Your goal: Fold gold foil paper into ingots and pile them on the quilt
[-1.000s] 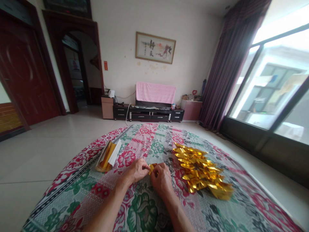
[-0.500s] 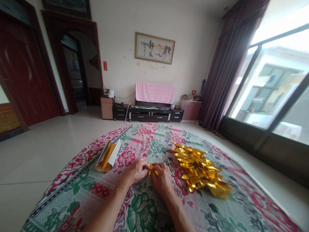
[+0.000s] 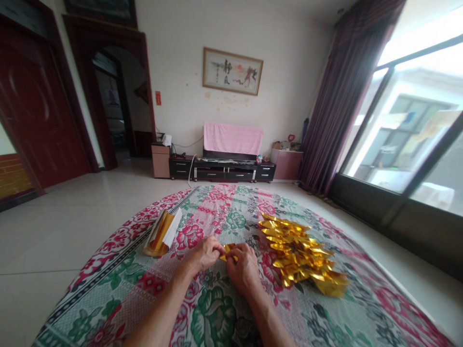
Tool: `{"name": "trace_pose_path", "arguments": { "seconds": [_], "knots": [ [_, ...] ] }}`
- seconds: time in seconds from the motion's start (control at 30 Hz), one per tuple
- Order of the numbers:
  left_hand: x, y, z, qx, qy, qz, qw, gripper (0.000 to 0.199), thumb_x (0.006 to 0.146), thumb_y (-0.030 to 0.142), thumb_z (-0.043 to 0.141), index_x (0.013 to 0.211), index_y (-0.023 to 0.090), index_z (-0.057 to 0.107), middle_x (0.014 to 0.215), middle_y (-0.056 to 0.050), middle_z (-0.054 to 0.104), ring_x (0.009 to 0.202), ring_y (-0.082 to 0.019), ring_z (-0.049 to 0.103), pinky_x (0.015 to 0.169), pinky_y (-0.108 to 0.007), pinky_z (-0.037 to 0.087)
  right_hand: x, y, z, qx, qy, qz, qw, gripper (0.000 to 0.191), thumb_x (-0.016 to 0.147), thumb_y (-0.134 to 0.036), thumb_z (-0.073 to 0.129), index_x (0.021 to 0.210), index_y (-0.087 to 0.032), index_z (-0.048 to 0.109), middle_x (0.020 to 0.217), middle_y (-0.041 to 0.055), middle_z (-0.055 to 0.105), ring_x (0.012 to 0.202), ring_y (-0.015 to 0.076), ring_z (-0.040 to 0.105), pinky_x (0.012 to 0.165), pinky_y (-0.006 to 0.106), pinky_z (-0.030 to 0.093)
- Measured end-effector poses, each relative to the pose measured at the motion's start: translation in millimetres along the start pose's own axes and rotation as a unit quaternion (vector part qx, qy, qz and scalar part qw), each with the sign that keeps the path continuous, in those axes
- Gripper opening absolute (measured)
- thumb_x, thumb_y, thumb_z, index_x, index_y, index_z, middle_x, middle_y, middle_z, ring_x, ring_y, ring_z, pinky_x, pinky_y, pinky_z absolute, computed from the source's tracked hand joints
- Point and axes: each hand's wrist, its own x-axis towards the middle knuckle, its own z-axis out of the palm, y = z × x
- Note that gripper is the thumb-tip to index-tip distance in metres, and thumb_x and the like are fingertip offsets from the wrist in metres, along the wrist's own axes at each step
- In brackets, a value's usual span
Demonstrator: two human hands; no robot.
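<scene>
Gold foil piece (image 3: 227, 249), small and partly hidden, sits between the two hands, low over the near middle of the round counter (image 3: 365, 318). The left hand (image 3: 207, 254) has its thumb and index finger pinched together on the foil's left end. The right hand (image 3: 245, 264) has its curled fingers closed on the other end, their knuckles covering part of it. Both bare forearms reach in from the bottom edge. Under them spreads a floral cloth (image 3: 213, 315) in green, red and grey, draped over the counter.

Just beyond the right hand, to its right and apart from it, lie folded gold pieces (image 3: 306, 270), packed in an overlapping row that slants away; their pointed ends stick out at the sides. On the left, near the cloth's dark striped band, rests a curled bundle of sheets (image 3: 164, 233), gold inside and white along one edge.

Past the counter, pale floor tiles (image 3: 58, 221) run to a low black stand (image 3: 224, 174). A pink towel (image 3: 233, 138) hangs over a dark panel on it, between two pinkish cabinets (image 3: 287, 165). A framed picture (image 3: 233, 71) with brushed characters hangs above. Purple curtains (image 3: 338, 101) flank the large window (image 3: 398, 140) at right; a dark red door (image 3: 45, 111) stands at left.
</scene>
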Motion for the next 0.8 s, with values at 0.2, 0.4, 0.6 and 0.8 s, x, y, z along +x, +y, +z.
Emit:
{"name": "trace_pose_path", "arguments": {
  "seconds": [0.2, 0.4, 0.6, 0.8],
  "knots": [
    [-1, 2, -2.1, -0.001, -0.004, 0.003, 1.0, 0.027, 0.072, 0.014, 0.047, 0.08, 0.021, 0.072, 0.085, -0.003, 0.064, 0.083, -0.014, 0.059, 0.078, -0.023, 0.044, 0, -1, 2, -0.008, 0.018, -0.002, 1.0, 0.015, 0.076, -0.024, 0.054, 0.07, -0.023, 0.068, 0.084, 0.0034, 0.059, 0.081, 0.0163, 0.051, 0.076, 0.026, 0.035],
    [-5, 9, -5.0, 0.032, 0.002, -0.001, 0.999, 0.021, 0.069, 0.018, 0.054, 0.081, 0.022, 0.07, 0.086, -0.002, 0.062, 0.084, -0.015, 0.057, 0.077, -0.023, 0.043, 1, -2, 1, -0.015, 0.008, 0.009, 1.0, 0.009, 0.073, -0.025, 0.058, 0.07, -0.023, 0.066, 0.083, 0.0035, 0.057, 0.081, 0.0176, 0.05, 0.075, 0.027, 0.034],
    [-5, 10, -4.7, 0.045, -0.005, 0.001, 0.999, 0.02, 0.069, 0.017, 0.053, 0.081, 0.022, 0.068, 0.086, -0.001, 0.062, 0.085, -0.014, 0.056, 0.079, -0.022, 0.042, 2, 5, 5, -0.013, -0.001, 0.006, 1.0, 0.006, 0.071, -0.024, 0.059, 0.074, -0.022, 0.063, 0.085, 0.0037, 0.058, 0.08, 0.0177, 0.05, 0.074, 0.027, 0.034],
    [-5, 11, -6.3, 0.044, -0.014, -0.005, 0.999, 0.021, 0.07, 0.019, 0.052, 0.083, 0.023, 0.068, 0.087, -0.001, 0.062, 0.084, -0.014, 0.057, 0.077, -0.022, 0.042, 5, 9, 6, 0.007, -0.016, 0.014, 1.0, 0.017, 0.069, -0.014, 0.054, 0.079, -0.023, 0.064, 0.086, 0.0038, 0.06, 0.083, 0.0175, 0.052, 0.076, 0.027, 0.034]
  ]
}}
